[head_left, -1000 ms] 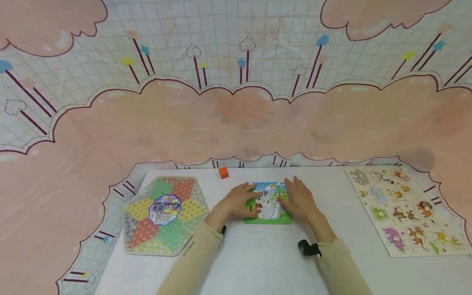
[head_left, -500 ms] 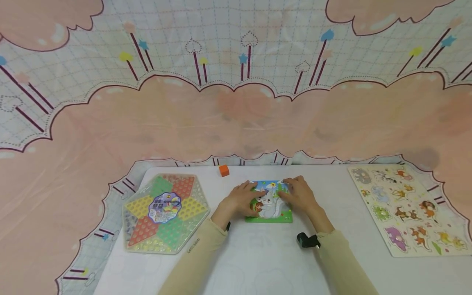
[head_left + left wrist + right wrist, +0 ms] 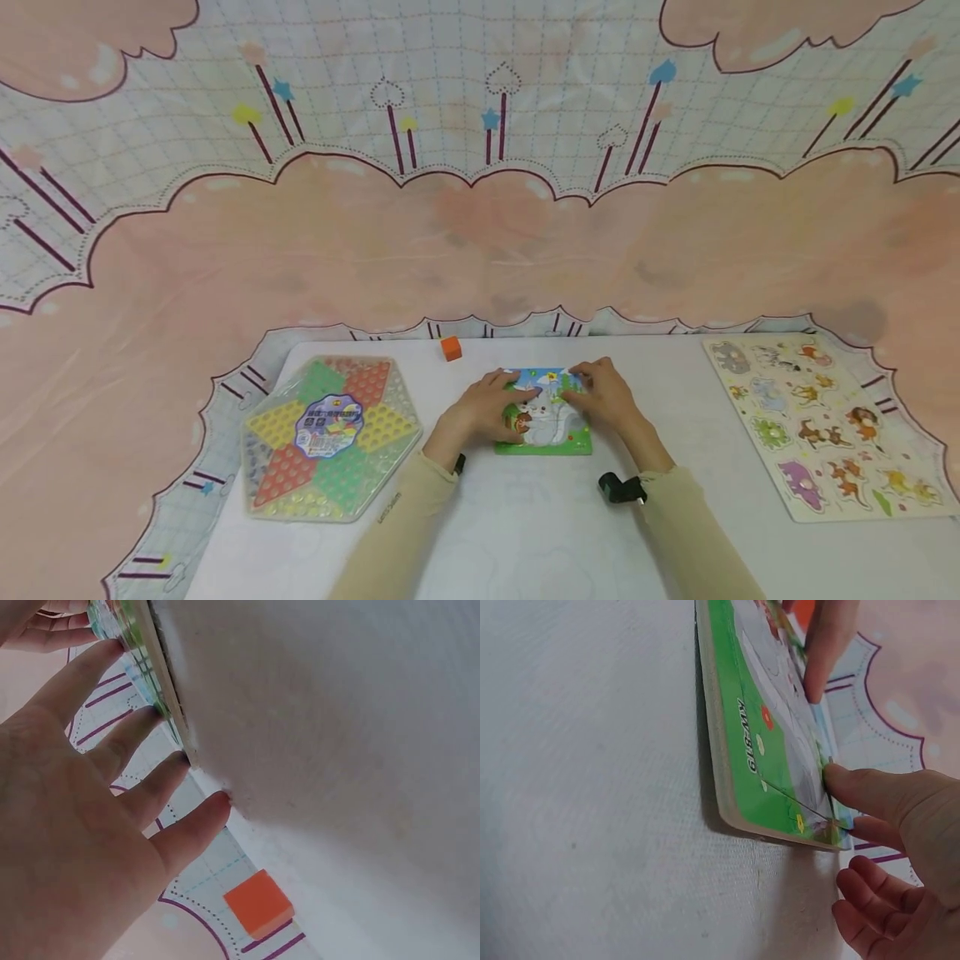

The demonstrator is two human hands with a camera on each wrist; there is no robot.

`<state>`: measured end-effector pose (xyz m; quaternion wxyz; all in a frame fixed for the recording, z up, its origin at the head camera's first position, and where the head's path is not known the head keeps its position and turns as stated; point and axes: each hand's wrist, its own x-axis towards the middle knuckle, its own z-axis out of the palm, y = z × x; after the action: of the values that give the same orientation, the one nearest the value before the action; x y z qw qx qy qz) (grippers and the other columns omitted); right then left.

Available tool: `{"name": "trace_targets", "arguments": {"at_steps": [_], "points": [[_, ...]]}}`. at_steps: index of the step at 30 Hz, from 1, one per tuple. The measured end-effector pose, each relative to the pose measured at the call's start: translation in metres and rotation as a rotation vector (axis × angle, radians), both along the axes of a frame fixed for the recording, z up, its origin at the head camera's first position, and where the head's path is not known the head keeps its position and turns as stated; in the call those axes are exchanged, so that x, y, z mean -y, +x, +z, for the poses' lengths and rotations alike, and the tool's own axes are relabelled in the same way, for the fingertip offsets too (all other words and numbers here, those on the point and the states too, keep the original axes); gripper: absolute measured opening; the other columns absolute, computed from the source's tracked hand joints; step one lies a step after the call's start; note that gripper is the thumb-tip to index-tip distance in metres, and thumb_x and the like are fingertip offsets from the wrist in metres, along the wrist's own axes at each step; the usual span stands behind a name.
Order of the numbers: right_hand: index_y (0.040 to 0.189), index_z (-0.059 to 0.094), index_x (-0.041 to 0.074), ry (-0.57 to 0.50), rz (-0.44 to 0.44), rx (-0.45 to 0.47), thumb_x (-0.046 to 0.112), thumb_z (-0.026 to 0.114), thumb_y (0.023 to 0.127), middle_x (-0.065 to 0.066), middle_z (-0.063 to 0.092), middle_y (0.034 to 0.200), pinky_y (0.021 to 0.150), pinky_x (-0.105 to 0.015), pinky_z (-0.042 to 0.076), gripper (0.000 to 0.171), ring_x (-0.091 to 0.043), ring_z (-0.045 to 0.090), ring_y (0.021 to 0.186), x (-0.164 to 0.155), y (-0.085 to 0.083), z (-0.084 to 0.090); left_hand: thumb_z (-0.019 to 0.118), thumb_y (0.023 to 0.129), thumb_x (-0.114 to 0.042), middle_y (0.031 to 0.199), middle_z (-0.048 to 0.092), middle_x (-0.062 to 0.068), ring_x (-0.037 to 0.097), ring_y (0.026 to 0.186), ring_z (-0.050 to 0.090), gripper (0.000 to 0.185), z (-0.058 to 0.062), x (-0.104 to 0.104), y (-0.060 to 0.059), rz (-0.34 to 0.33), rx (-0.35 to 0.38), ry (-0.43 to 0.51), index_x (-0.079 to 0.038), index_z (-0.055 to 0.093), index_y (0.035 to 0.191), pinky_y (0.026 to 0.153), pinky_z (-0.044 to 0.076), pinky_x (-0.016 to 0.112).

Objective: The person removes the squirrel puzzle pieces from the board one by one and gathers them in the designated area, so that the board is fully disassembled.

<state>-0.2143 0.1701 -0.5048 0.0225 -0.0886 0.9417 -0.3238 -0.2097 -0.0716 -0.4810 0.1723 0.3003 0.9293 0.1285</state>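
A small picture puzzle (image 3: 551,435) with a grey squirrel on blue and green lies flat at the middle of the white table. My left hand (image 3: 482,410) rests at its left side with fingers spread; in the left wrist view the fingertips (image 3: 217,804) reach the board's edge and the table. The left thumb lies over the picture. My right hand (image 3: 611,398) pinches the upper right part of the puzzle: in the right wrist view its thumb (image 3: 862,787) presses on the picture and the index finger is at the edge. The other right fingers are curled beside the board.
An orange cube (image 3: 451,348) sits near the table's back edge. A hexagonal board in clear packaging (image 3: 330,479) lies on the left, beside the left forearm. A large animal puzzle board (image 3: 825,429) lies on the right. A printed cloth (image 3: 480,250) hangs behind the table.
My right hand's fingers have bent in from nearly straight, and the index finger has come to the puzzle's upper right corner. The left hand and puzzle stay about where they were.
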Motion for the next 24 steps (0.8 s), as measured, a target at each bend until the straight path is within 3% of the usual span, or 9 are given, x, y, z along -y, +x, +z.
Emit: {"name": "trace_targets", "arguments": {"at_steps": [24], "points": [[0.110,0.065,-0.003,-0.070,-0.019,0.022,0.018,0.082,0.080,-0.014,0.059,0.098,0.078,-0.041,0.047,0.040,-0.028,0.056,0.089,0.0003,-0.0055,0.0015,0.081,0.080,-0.037,0.160,0.027,0.006,0.033,0.149,0.015,0.076,-0.0032,-0.0007,0.0017,0.058,0.065,0.071,-0.031,0.048,0.148,0.118,0.019,0.050]]}}
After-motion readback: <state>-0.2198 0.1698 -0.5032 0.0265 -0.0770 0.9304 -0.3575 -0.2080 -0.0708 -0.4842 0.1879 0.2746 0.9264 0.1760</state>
